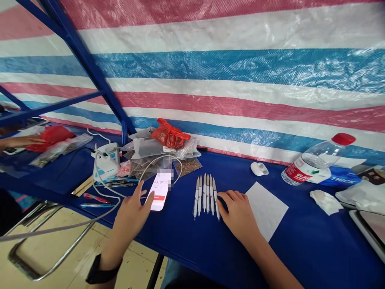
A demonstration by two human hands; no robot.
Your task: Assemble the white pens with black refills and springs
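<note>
My left hand (132,214) reaches over the table's front edge, fingers spread, with the thumb touching the screen of a white phone (159,190) that lies flat and shows a timer. My right hand (237,212) rests palm down on the blue table (186,237), fingers loosely curled, fingertips against the right end of a row of several white pens (206,194) in clear sleeves. It holds nothing. A white sheet of paper (266,208) lies just right of that hand.
A pile of clear bags and a red bag (170,136) sits behind the phone, next to a white charger with cables (104,164). A plastic bottle (315,160) lies at the right, with tissue (326,200) near it. Another person's hand (22,141) is at far left.
</note>
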